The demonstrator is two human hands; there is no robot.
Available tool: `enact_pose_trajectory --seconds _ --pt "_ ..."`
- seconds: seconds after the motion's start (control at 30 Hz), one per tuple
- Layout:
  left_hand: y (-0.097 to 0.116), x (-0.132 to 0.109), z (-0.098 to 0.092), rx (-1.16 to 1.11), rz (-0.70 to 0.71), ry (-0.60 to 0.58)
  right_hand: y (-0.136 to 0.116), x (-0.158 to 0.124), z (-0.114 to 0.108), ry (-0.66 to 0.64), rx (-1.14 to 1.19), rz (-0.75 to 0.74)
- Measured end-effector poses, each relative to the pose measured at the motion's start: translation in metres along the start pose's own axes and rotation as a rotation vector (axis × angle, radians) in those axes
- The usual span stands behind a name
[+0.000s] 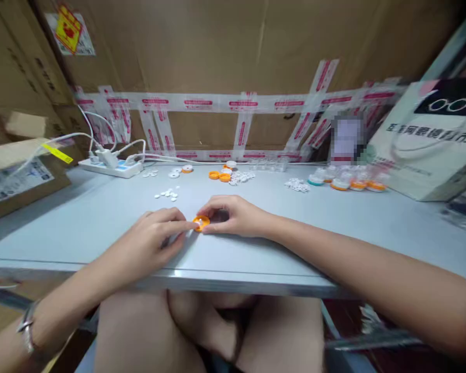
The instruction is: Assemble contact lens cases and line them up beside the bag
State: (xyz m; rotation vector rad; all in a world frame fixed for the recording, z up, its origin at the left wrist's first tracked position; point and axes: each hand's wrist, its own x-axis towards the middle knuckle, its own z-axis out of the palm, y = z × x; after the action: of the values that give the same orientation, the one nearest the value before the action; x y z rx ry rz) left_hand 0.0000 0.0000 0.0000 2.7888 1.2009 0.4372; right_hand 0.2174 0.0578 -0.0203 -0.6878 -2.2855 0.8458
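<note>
A brown cardboard wall [217,46], banded with red-printed white tape [213,102], rises behind the far edge of a pale blue-grey bench [248,251], whose near edge shines.

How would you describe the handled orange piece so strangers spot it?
On the pale table, look near the front edge. There the right hand holds a round orange piece, the left hand at its rim. Other orange pieces, farther back, are untouched.
</note>
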Motion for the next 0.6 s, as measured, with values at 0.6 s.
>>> enact_pose_trajectory --seconds 0.6 --pt "-0.078 0.055 -0.005 0.082 -0.271 0.081 -0.001 0.0 0.003 0.083 0.192 0.157"
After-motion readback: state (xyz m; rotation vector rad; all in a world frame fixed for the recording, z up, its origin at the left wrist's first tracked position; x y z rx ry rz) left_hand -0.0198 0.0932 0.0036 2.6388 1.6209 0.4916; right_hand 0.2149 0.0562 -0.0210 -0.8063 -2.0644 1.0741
